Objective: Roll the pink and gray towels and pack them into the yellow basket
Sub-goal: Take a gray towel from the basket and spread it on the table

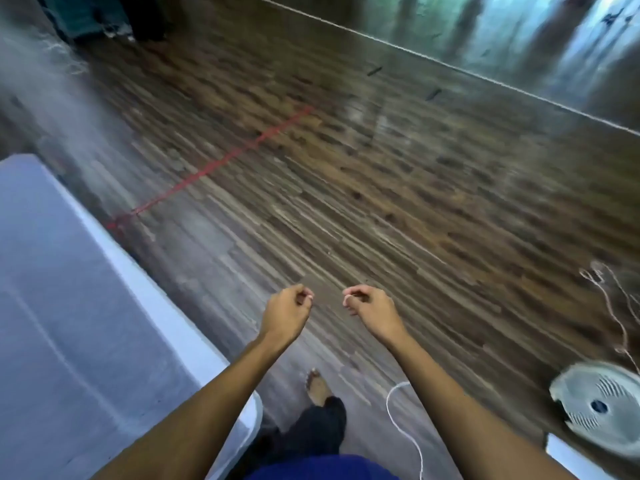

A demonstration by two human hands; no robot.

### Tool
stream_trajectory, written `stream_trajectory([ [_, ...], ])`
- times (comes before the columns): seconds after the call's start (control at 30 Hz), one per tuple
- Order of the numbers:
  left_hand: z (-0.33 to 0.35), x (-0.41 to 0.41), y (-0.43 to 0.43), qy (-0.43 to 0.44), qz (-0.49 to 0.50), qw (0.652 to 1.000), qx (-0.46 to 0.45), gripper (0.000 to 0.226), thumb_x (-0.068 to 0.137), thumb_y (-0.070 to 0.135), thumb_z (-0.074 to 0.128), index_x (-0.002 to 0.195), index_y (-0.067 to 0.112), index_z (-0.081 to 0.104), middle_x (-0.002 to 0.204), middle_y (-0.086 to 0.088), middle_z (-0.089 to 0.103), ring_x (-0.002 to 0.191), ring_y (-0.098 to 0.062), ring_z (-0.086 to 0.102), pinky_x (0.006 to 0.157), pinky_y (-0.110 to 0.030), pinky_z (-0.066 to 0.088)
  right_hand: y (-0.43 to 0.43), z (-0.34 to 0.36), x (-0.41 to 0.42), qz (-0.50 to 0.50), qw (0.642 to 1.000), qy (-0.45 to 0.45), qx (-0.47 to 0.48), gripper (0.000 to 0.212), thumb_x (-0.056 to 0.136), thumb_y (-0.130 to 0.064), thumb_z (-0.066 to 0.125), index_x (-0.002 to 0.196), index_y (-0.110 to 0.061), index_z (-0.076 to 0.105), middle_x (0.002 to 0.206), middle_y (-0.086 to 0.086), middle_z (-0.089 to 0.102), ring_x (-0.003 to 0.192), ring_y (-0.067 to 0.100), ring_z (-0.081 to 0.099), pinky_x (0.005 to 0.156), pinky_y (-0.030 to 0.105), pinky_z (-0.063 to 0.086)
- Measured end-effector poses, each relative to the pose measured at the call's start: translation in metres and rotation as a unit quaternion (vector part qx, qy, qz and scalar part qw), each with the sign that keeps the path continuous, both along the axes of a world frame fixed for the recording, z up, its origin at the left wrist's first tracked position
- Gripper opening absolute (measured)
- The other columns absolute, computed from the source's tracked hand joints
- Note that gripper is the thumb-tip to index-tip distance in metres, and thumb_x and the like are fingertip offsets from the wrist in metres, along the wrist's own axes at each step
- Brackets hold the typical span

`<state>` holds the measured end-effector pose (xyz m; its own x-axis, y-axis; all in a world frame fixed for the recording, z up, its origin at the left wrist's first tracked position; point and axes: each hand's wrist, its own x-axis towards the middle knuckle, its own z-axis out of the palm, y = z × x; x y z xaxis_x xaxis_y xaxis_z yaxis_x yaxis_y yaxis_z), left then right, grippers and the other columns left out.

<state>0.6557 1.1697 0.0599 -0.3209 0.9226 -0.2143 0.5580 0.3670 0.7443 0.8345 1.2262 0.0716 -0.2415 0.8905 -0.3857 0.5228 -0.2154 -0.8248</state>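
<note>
Your left hand (286, 308) and right hand (367, 306) are both above the floor (346, 185), fingers curled in, holding nothing. One fan (599, 407) lies at your right.

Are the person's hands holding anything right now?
No, the left hand and right hand both have curled fingers with nothing in them.

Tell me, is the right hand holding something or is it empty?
Empty. The right hand has its fingers curled inward, and nothing shows inside them or under the thumb.
</note>
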Motion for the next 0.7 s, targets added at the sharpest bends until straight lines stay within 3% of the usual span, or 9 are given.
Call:
stream_trajectory([
  [0.07,-0.003,-0.024,0.016,-0.010,0.054,0.998,-0.006,0.013,0.092,0.020,0.056,0.085,0.026,0.066,0.072,0.009,0.064,0.076,-0.015,0.063,0.066,-0.027,0.044,0.032,0.001,-0.034,0.058,0.998,-0.014,0.005,0.012,0.087,-0.015,0.063,0.088,-0.024,0.070,0.082,0.002,0.073,0.079,0.019,0.069,0.086,0.032,0.054],
  [0.13,-0.003,-0.051,0.025,-0.009,0.112,0.993,-0.019,0.013,0.094,0.023,0.055,0.091,0.022,0.068,0.074,0.006,0.064,0.080,-0.019,0.064,0.066,-0.027,0.043,0.059,0.004,-0.070,0.114,0.993,-0.018,0.003,0.013,0.089,-0.010,0.062,0.097,-0.014,0.071,0.082,0.005,0.071,0.072,0.017,0.067,0.075,0.019,0.050],
  [0.2,-0.001,-0.075,0.026,-0.004,0.173,0.984,-0.033,0.016,0.094,0.023,0.055,0.097,0.019,0.070,0.082,0.000,0.069,0.086,-0.020,0.064,0.070,-0.028,0.045,0.078,0.003,-0.107,0.177,0.984,-0.018,0.004,0.012,0.089,-0.007,0.062,0.098,-0.010,0.070,0.081,0.006,0.069,0.063,0.007,0.063,0.067,0.014,0.048],
  [0.27,0.003,-0.098,0.020,-0.004,0.245,0.969,-0.031,0.017,0.094,0.022,0.055,0.096,0.019,0.071,0.088,-0.002,0.072,0.088,-0.020,0.065,0.074,-0.029,0.048,0.091,0.000,-0.144,0.235,0.972,-0.008,-0.003,0.012,0.089,-0.005,0.061,0.094,-0.012,0.068,0.079,0.005,0.068,0.060,0.003,0.063,0.070,0.018,0.052],
  [0.37,0.001,-0.128,-0.001,0.012,0.350,0.936,-0.035,0.015,0.091,0.023,0.056,0.091,0.021,0.071,0.088,-0.003,0.072,0.086,-0.024,0.065,0.071,-0.030,0.047,0.099,-0.002,-0.202,0.332,0.943,-0.004,-0.021,0.012,0.090,-0.003,0.060,0.094,-0.010,0.068,0.073,0.002,0.067,0.067,0.017,0.065,0.076,0.032,0.055],
  [0.47,-0.004,-0.144,-0.032,0.008,0.458,0.888,-0.028,0.015,0.089,0.019,0.057,0.089,0.019,0.072,0.087,0.002,0.072,0.083,-0.018,0.064,0.072,-0.028,0.047,0.094,-0.003,-0.254,0.436,0.899,-0.009,-0.034,0.014,0.091,-0.003,0.058,0.091,-0.013,0.067,0.071,0.000,0.067,0.059,0.007,0.063,0.069,0.026,0.051],
  [0.57,-0.016,-0.146,-0.061,-0.008,0.547,0.837,-0.036,0.015,0.088,0.013,0.057,0.087,0.018,0.071,0.074,0.008,0.064,0.072,-0.011,0.059,0.066,-0.022,0.037,0.081,-0.010,-0.300,0.542,0.839,-0.028,-0.046,0.013,0.091,-0.012,0.059,0.089,-0.023,0.066,0.078,-0.001,0.070,0.071,0.014,0.068,0.073,0.029,0.049],
  [0.7,-0.040,-0.133,-0.083,-0.014,0.648,0.758,-0.068,0.016,0.083,0.024,0.049,0.073,0.017,0.060,0.065,0.006,0.059,0.068,-0.017,0.059,0.064,-0.031,0.046,0.064,-0.020,-0.349,0.667,0.743,-0.041,-0.027,0.011,0.089,-0.014,0.060,0.095,-0.019,0.068,0.082,0.000,0.070,0.078,0.017,0.068,0.067,0.025,0.048],
])
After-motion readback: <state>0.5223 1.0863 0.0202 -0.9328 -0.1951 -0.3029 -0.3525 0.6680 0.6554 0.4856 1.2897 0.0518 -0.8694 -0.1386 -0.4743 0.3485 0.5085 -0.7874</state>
